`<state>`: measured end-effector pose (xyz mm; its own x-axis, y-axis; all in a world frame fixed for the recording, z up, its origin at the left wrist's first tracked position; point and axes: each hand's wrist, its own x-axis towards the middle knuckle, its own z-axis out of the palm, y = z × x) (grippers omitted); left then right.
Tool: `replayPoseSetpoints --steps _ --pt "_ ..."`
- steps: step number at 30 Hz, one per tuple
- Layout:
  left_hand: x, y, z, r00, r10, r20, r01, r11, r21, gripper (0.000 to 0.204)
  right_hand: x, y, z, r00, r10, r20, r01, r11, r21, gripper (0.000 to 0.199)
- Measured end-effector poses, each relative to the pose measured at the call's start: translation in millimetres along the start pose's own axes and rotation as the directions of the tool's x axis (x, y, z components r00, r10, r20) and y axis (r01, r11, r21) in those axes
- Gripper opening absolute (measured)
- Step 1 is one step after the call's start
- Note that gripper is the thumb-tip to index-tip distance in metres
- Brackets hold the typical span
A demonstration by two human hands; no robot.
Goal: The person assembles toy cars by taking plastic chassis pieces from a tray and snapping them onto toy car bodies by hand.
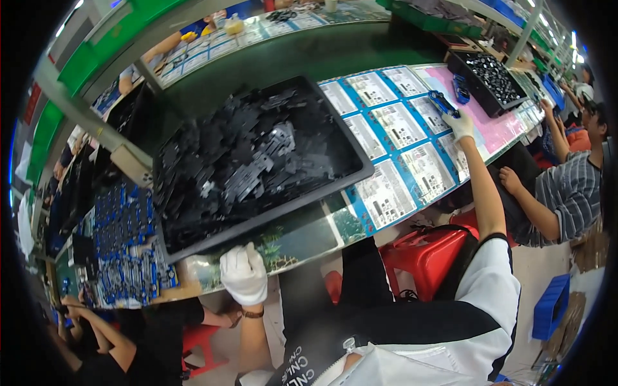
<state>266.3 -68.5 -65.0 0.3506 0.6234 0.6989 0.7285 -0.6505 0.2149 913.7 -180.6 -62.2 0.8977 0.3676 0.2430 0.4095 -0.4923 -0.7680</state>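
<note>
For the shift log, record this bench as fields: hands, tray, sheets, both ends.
Left hand: white-gloved, at the bench edge near the black tray; grip unclear
Right hand: white-gloved, at the near end of a blue-and-black part; grip unclear
Tray: heaped with flat black pieces
Sheets: printed sheets in a grid, right of the tray
Right end: pink mat; black bin of small pieces; second blue part
Left end: rows of blue-and-black strips

Well right of the black tray (353,172), a slim blue-and-black part (440,100) lies slantwise, one end touching the gloved right hand (456,119); thin black plates (257,161) heap loosely inside the tray.
</note>
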Motion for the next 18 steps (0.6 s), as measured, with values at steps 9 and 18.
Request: replayPoseSetpoints --steps 9,18 --pt "-21 87 1 0.906 -0.318 0.279 0.372 0.285 -0.883 0.053 -211 -120 -57 0.938 -0.247 0.245 0.164 0.935 0.315 0.062" --pt "6 162 -18 0.720 -0.142 0.680 0.328 -0.794 -0.512 0.075 -389 -210 -23 0.667 -0.695 0.269 0.612 0.717 0.335 0.078"
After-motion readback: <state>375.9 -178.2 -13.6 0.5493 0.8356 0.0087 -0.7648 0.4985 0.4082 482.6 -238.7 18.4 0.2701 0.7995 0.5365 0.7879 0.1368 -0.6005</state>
